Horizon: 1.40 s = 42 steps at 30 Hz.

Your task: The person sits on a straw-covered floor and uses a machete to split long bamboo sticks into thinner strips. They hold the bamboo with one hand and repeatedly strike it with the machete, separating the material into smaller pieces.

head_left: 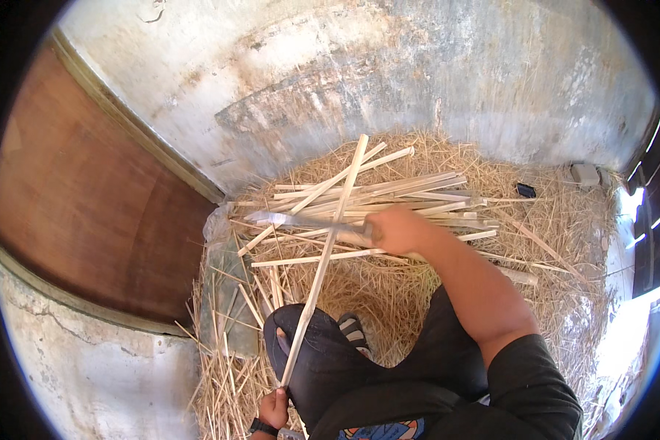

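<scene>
My left hand (273,408), with a dark band at its wrist, is closed round the lower end of a long pale wooden strip (313,297). The strip slants up and away across my left thigh, its far end over a pile of similar strips. Farther off, my right hand (400,229) grips the handle of a large knife (277,219). Its blade points left and is smeared by motion. Knife and strip cross in this view; whether they touch I cannot tell.
Many cut strips (411,189) lie heaped on straw (389,304) in front of me. A sandalled foot (354,331) rests between my knees. Behind stands a stained wall (418,81), with a brown wooden panel (88,198) at left. A small black object (526,191) and a block (584,174) lie far right.
</scene>
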Tool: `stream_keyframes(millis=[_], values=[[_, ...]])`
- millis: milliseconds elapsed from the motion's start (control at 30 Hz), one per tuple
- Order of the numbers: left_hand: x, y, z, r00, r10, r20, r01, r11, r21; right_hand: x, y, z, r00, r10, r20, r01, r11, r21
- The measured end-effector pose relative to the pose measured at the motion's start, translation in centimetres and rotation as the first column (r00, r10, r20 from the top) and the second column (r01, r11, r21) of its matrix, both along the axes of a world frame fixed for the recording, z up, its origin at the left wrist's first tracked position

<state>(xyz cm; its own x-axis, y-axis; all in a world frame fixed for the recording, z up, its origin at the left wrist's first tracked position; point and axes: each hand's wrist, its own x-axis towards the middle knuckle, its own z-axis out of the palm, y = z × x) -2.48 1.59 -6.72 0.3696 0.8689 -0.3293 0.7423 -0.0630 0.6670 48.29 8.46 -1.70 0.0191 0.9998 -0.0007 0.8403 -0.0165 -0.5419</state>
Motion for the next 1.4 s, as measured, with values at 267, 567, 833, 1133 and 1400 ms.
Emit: stream_keyframes(millis=[267,567,833,1133,1400], values=[[0.4,-0.8,-0.7,0.975,-0.018,-0.223,0.095,0.937,0.337,1.1,-0.5,-0.2,0.985,0.162,0.064,-0.147,0.972,-0.184],[2.2,-2.5,-1.4,0.953,0.091,-0.288,0.086,0.832,0.548,2.6,-2.7,1.4,0.997,0.038,0.068,-0.031,0.995,-0.096],[0.6,-1.4,-1.0,0.985,-0.027,-0.172,0.090,0.925,0.369,1.6,-2.1,2.2,0.995,0.081,0.060,-0.074,0.992,-0.104],[1.3,-1.0,1.0,0.993,-0.036,-0.116,0.053,0.988,0.147,3.2,-1.7,0.5,0.998,-0.064,-0.011,0.064,0.996,-0.061],[-1.0,-0.6,-1.9,0.998,-0.057,-0.009,0.057,0.985,0.165,-3.3,-2.3,1.3,0.946,0.314,0.077,-0.297,0.938,-0.177]])
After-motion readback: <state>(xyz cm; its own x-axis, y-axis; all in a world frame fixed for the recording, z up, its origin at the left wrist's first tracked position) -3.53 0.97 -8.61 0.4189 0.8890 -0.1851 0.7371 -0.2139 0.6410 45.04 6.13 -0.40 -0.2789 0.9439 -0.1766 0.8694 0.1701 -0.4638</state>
